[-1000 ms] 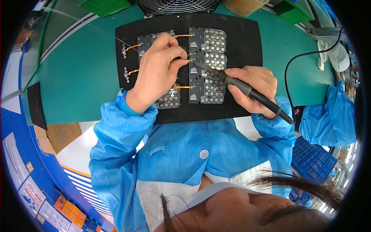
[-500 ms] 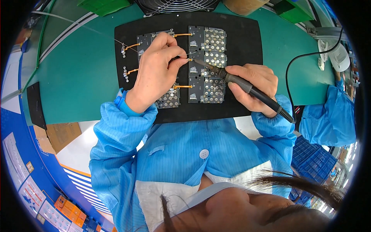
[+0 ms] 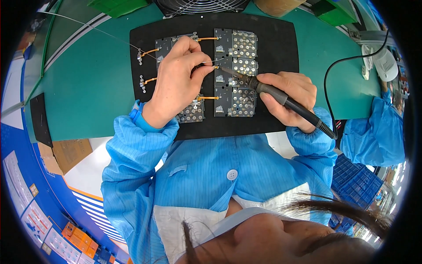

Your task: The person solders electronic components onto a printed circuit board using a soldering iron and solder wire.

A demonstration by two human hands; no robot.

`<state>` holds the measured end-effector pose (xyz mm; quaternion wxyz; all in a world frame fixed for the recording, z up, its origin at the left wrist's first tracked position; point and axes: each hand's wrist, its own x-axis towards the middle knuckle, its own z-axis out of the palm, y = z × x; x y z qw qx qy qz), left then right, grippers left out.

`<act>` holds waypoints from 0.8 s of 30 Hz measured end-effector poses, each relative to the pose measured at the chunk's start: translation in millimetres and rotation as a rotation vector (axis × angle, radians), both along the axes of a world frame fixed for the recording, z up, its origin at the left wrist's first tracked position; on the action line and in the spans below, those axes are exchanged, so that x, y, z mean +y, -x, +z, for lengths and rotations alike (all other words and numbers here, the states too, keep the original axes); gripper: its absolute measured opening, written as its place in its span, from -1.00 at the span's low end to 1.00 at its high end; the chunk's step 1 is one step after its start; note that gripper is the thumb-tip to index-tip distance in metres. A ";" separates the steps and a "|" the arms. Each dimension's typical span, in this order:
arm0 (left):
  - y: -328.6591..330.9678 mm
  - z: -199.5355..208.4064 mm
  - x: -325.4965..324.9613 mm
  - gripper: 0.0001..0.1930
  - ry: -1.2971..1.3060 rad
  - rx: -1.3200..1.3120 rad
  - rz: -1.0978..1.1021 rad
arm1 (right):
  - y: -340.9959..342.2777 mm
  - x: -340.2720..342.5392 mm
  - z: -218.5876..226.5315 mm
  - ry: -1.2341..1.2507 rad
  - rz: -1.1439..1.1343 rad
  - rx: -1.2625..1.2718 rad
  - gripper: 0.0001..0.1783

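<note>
My right hand (image 3: 288,100) grips a black soldering iron (image 3: 288,102) around its handle. The iron's tip meets the left part of the middle circuit board (image 3: 245,67) in the right-hand column. My left hand (image 3: 181,79) is closed, thumb and fingers pinched beside that board. Out of its fingers a thin solder wire (image 3: 216,60) curves toward the iron's tip. A small brass-coloured cable end shows at the pinch; the rest of it is hidden by the fingers. Above and below are an upper board (image 3: 245,44) and a lower board (image 3: 243,102), each with an orange cable (image 3: 208,98) at its left edge.
The boards lie on a black mat (image 3: 277,53) over a green table (image 3: 88,88). Cables with metal connectors (image 3: 143,83) stick out at the mat's left. A fan (image 3: 202,6) stands at the back. The iron's black cord (image 3: 326,83) loops at right, near another person's blue sleeve (image 3: 373,132).
Both hands, the iron and the boards hold nearly the same places. Only the stretch of solder wire at the upper left and the iron's cord have shifted slightly.
</note>
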<state>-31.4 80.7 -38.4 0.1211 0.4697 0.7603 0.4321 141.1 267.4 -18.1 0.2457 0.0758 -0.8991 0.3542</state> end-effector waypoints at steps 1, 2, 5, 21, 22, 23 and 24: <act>-0.4 0.9 0.5 -0.90 0.001 0.002 0.000 | -0.4 0.2 0.4 0.000 0.002 0.006 -0.69; -0.8 1.5 0.9 -0.90 0.001 0.004 -0.001 | -0.9 0.5 0.8 -0.001 0.003 0.011 -0.69; 0.5 0.8 1.3 -0.90 -0.003 -0.008 0.003 | 0.5 0.7 0.1 0.006 0.004 0.013 -0.69; -0.9 1.4 1.3 -0.91 0.006 -0.002 0.001 | -0.6 1.0 0.8 0.034 0.000 -0.008 -0.69; -0.9 1.9 1.2 -0.90 0.008 -0.005 0.003 | -0.3 0.9 0.5 0.034 0.000 -0.002 -0.69; -0.9 1.9 1.0 -0.90 0.008 -0.004 0.004 | 0.0 0.9 0.4 0.034 0.000 0.004 -0.69; -0.8 1.2 0.8 -0.90 0.006 -0.006 0.005 | -0.1 0.9 0.3 0.033 0.000 0.004 -0.69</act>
